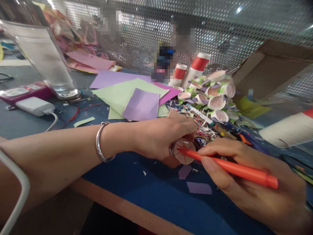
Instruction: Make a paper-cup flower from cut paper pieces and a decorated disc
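My left hand point(161, 133), with a silver bangle at the wrist, is closed around a small paper cup point(187, 158) whose round base faces me. Red lines spread out from the middle of that base. In my right hand point(246, 182) is a red felt-tip pen point(244, 169), its tip touching the base of the cup. Behind both hands lies a pile of small paper cups point(216, 102) with red scribbles on their round ends and green and purple paper bits attached. Two cut purple paper pieces point(199, 188) rest on the blue table just below the held cup.
Purple and green paper sheets point(132, 94) lie beyond my left hand. Stacked paper cups point(199, 65) stand at the back, with another cup stack point(288, 129) lying at right. A glass of water point(46, 58) and a white charger point(35, 106) are at left. A perforated metal panel point(137, 36) closes off the back.
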The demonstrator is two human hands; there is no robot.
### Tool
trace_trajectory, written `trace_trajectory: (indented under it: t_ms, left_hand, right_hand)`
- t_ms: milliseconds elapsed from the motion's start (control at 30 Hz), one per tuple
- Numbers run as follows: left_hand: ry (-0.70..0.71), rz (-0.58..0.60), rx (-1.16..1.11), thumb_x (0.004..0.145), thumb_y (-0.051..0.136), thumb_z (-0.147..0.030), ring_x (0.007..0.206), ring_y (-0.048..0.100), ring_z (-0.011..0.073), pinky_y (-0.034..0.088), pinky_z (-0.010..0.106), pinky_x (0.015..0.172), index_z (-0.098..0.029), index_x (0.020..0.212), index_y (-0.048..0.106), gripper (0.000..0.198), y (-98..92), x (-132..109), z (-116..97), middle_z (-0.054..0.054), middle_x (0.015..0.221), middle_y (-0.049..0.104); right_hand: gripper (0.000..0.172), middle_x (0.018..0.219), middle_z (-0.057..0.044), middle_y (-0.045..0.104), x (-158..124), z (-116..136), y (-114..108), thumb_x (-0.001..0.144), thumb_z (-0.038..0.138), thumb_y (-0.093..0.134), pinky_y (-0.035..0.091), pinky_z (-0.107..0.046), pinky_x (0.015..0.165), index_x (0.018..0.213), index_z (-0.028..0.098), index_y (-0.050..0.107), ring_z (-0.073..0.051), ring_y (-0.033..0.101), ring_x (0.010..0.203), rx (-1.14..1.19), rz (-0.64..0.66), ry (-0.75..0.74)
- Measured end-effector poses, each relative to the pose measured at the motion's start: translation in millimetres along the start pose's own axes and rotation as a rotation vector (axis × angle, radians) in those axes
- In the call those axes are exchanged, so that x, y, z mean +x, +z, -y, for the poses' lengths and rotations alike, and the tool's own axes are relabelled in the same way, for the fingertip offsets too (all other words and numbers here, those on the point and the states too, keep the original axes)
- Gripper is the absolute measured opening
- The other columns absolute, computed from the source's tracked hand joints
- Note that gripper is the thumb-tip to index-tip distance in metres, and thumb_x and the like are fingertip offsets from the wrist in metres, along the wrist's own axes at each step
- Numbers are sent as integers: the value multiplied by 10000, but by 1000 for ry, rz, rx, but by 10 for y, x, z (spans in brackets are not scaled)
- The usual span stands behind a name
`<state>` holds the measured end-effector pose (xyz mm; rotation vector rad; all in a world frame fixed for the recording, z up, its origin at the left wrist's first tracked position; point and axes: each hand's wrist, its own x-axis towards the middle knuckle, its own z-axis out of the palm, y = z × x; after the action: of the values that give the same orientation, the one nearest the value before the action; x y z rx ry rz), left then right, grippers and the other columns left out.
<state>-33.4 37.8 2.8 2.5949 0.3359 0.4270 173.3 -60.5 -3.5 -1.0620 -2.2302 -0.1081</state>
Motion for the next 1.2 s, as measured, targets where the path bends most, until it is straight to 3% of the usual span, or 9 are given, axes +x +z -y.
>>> trace_trajectory:
  t_ms: [400,633,833,1000,1200]
  left_hand:
    - [19,-3,-12,681,742,-134,949,534,208,433,283,746,-191,937,500,358,5,-2,-2,62,1020,598]
    - [6,-25,14,691,744,-154,940,545,214,450,295,762,-197,921,493,343,22,-10,-7,67,1014,603]
    - [16,-27,7,687,761,-142,958,549,207,453,289,776,-188,946,510,365,23,-15,-2,65,1034,605]
    - [8,-33,12,687,750,-145,932,560,206,450,286,753,-193,937,512,348,29,-18,3,63,1017,616]
    - [-7,-29,-3,678,764,-141,880,568,192,449,286,737,-186,951,518,370,33,-18,-7,59,1004,629]
  right_hand:
    - [73,885,13,767,-23,-23,-13,962,224,583,561,-274,674,984,280,625,-165,741,740,-90,11,13]
    - [72,772,42,738,2,-28,33,978,275,576,545,-274,630,937,281,636,-138,681,576,-110,-80,44]
    - [79,817,29,754,-5,-40,35,982,301,580,544,-280,654,966,276,653,-154,718,645,-148,-97,33]
    - [89,803,28,745,-2,-29,35,993,289,554,519,-285,615,970,273,638,-141,681,585,-191,-50,31]
    - [68,827,30,754,-8,-24,11,989,282,566,552,-269,698,982,279,634,-146,723,665,-193,-59,31]
